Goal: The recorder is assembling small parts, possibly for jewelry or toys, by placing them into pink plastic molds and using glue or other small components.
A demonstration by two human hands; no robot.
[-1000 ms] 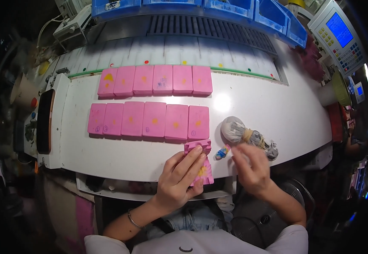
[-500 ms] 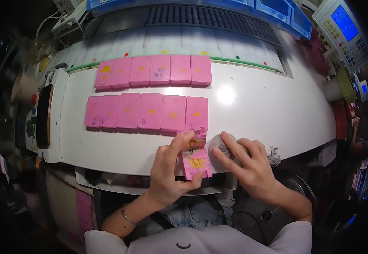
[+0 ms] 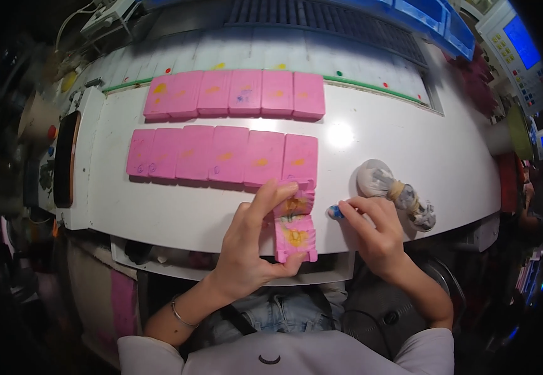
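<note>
Left hand [image 3: 246, 247] clamps a pink block [image 3: 295, 226] at the white table's [image 3: 409, 144] front edge. Eleven pink blocks [image 3: 221, 153] already lie in two rows behind; this one seems unfinished. Right hand [image 3: 374, 234] pinches a small blue-tipped tool [image 3: 334, 212] beside it.

Bare white table [image 3: 177, 209] left of left hand [image 3: 249, 250]: free. Ahead: two pink tile rows [image 3: 221, 156]. Right: cloth bundle [image 3: 393, 190] beside right hand [image 3: 374, 234].

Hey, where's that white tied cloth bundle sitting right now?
In the head view, the white cloth bundle lies on the white table, right of the lower row of pink cards, just beyond the right hand.
</note>
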